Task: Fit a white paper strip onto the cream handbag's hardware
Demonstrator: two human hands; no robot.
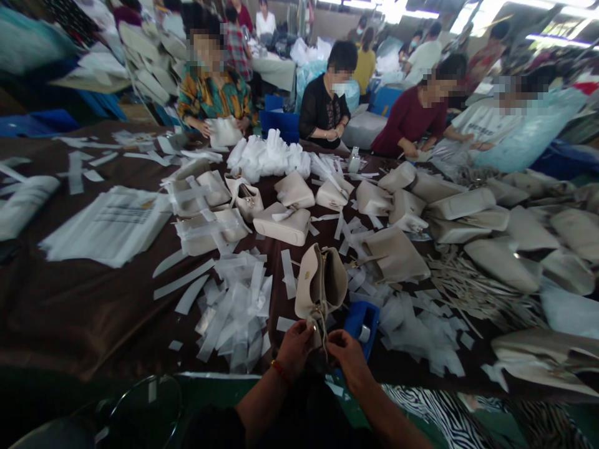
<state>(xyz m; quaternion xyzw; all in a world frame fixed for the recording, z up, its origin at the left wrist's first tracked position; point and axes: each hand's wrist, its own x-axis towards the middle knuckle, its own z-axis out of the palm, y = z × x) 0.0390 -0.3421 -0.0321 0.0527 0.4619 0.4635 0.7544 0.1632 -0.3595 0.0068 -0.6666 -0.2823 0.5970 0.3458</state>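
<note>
Nearest the camera, two bare forearms (pixel 263 400) are extended from the near edge towards the beige handbag (pixel 307 292) on the brown-covered table (pixel 107 305). At the left, a loose pile of translucent strips (pixel 234 312) is spread beside the left hand (pixel 294 347), by whose fingers, drawn narrow, a small beige tab (pixel 315 335) appears to be pinched. The handbag is placed just beyond both hands, straight on the far side, with its mouth open. Its long axis is pointed near to far, so that one narrow end is turned towards the fingers and the two broad panels are set left and right. From that near end the thin beige strap (pixel 325 337) is let down between the hands. The strap seems to be pinched by the right hand (pixel 349 357), its thumb and forefinger brought close together; the exact grip cannot be told. The bag's near end is approached slightly more closely by the left fingertips than by the right. Just right of the bag, a blue holder (pixel 370 313) is set, with more strips (pixel 423 333) scattered farther right.
</note>
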